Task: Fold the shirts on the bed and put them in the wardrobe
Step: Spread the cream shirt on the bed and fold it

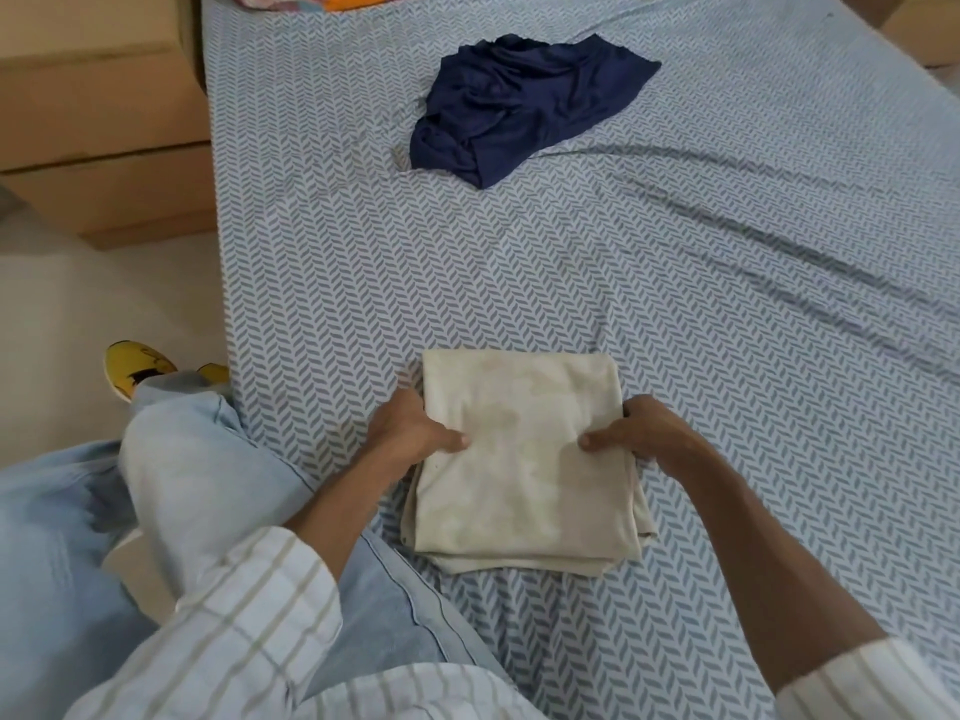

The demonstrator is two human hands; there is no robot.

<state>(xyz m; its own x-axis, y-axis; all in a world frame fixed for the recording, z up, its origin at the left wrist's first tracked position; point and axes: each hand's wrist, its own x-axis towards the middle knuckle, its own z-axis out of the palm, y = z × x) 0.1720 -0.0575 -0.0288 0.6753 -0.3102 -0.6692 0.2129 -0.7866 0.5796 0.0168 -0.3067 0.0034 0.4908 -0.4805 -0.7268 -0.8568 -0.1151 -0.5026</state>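
Your folded cream cotton shirt (524,459) lies flat on the bed (727,304) with its grey-and-white herringbone sheet, near the bed's edge closest to you. Your fingers are hidden under the shirt's side edges; only thumbs show on top. Your left hand (410,433) grips its left edge, your right hand (639,433) its right edge, forearms angled inward. Farther up the bed lies a crumpled navy-blue shirt (519,106). Colourful fabric at the bed's far end is cut off.

Patterned bed (727,356) bearing folded cream shirt (524,491), crumpled navy shirt (519,106).
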